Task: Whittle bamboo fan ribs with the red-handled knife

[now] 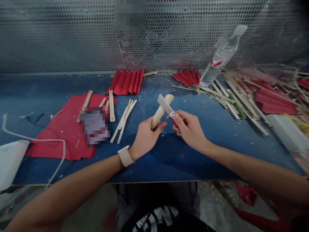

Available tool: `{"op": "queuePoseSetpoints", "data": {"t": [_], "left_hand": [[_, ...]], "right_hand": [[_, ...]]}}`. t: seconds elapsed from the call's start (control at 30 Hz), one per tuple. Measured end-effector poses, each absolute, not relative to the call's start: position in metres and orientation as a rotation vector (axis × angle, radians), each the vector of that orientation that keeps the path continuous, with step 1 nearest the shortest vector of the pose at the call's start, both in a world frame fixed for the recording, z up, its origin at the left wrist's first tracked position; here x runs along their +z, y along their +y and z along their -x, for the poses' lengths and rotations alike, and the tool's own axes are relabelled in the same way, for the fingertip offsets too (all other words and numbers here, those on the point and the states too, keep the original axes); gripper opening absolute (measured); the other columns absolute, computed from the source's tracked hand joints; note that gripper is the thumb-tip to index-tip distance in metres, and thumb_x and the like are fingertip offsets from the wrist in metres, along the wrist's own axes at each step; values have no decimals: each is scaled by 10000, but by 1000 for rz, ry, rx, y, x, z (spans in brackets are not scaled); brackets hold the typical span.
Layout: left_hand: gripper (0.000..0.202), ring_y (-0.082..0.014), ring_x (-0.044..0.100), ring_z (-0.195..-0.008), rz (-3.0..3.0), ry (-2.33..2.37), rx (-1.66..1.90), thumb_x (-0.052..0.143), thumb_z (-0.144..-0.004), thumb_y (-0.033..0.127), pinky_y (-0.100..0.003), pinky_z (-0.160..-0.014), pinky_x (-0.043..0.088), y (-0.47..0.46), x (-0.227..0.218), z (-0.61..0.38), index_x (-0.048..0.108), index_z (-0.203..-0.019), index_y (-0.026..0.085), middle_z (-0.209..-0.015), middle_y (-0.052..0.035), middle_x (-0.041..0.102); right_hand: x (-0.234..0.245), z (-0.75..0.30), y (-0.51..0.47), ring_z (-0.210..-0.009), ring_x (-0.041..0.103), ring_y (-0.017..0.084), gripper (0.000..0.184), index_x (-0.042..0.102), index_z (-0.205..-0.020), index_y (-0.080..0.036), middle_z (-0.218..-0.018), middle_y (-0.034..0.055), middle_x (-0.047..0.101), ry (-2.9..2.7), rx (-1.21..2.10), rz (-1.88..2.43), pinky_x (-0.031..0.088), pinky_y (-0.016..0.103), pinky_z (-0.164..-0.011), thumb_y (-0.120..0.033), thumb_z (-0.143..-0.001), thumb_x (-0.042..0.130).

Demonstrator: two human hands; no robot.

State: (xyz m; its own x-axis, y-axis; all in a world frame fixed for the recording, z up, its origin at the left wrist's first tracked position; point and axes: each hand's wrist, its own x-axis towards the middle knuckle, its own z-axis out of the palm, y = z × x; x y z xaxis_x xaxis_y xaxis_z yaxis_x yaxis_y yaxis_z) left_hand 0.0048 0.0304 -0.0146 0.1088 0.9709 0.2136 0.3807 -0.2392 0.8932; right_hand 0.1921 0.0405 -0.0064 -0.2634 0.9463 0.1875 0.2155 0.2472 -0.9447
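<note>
Bamboo piece (157, 118): over the middle of the tabletop (164, 162), slanting, upper end toward the far edge.
Left hand (147, 134): grip closed around its lower part (a pale band (126, 156) circles the wrist).
Right hand (189, 128): grip closed on the handle of a knife (165, 103), blade crossing the bamboo.
Crossed sticks (123, 120): left of the hands.
Bottle (218, 59): near the far edge, toward the right corner.

Dim light, edges stretched.
Below the right hand (189, 129), soft shadow is cast; beyond the left hand (147, 137), the panel (72, 38) is partly pixelated.
</note>
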Motion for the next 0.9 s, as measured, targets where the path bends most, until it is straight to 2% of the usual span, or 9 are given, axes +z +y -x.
{"op": "queuePoseSetpoints", "data": {"t": [0.07, 0.2, 0.3, 0.4, 0.47, 0.57, 0.7, 0.77, 0.9], "left_hand": [[313, -102, 460, -561, -1703, 1309, 1133, 672, -961, 396, -264, -548, 370, 31, -15, -5, 549, -761, 190, -627, 44, 529], [313, -96, 439, -569, -1694, 1179, 1126, 648, -987, 421, -255, -547, 375, 33, -15, -1, 547, -802, 190, -650, 45, 495], [270, -78, 354, -511, -1506, 1006, 1065, 644, -1003, 447, -229, -476, 320, 33, -15, 2, 529, -937, 212, -651, 79, 410], [279, -72, 275, -456, -1308, 863, 1006, 549, -1053, 512, -201, -414, 248, 31, -15, 3, 485, -1062, 241, -615, 107, 351], [317, -70, 283, -437, -1282, 847, 997, 471, -1079, 553, -187, -394, 241, 31, -14, 3, 494, -1096, 238, -593, 104, 384], [356, -45, 350, -425, -1297, 839, 1036, 469, -1079, 555, -183, -391, 320, 32, -12, 2, 549, -1071, 208, -686, 60, 526], [356, -65, 608, -581, -1301, 842, 1087, 587, -1038, 511, -203, -542, 517, 35, -9, 2, 611, -964, 164, -842, -1, 617], [336, -92, 667, -648, -1287, 845, 1096, 625, -1023, 490, -207, -576, 542, 36, -8, 2, 619, -962, 159, -828, -6, 635], [267, -89, 675, -597, -1214, 823, 1117, 627, -1030, 445, -215, -536, 543, 36, -11, 2, 585, -1032, 181, -865, 9, 652]], "right_hand": [[-6, -194, 43, -495, 389, 91, 447, 690, -980, -201, -595, -61, 442, -1642, 1047, 1081, 315, 263, -490, -598, -1060, 502], [-5, -202, 52, -548, 475, 99, 444, 695, -964, -197, -631, -32, 537, -1828, 885, 1051, 364, 267, -548, -582, -1067, 500], [-6, -206, 58, -537, 479, 98, 424, 678, -941, -202, -620, -37, 545, -1953, 874, 1014, 364, 268, -558, -548, -1082, 478], [-7, -209, 62, -512, 458, 91, 392, 657, -903, -204, -601, -48, 537, -2038, 812, 1008, 343, 265, -547, -502, -1086, 480], [-7, -209, 63, -499, 462, 91, 382, 649, -907, -203, -586, -54, 540, -2067, 802, 1007, 342, 262, -544, -484, -1092, 468], [-6, -210, 62, -506, 495, 94, 382, 629, -904, -202, -593, -50, 569, -2083, 790, 1009, 358, 254, -551, -467, -1103, 440], [-5, -210, 61, -539, 513, 95, 386, 595, -856, -204, -630, -38, 570, -2108, 698, 998, 365, 251, -574, -438, -1111, 426], [-7, -210, 61, -550, 523, 98, 374, 593, -874, -203, -640, -36, 570, -2124, 674, 997, 370, 252, -584, -434, -1112, 421], [-9, -210, 61, -538, 509, 99, 372, 601, -912, -202, -626, -42, 556, -2138, 660, 1016, 362, 256, -573, -451, -1114, 412]]}}
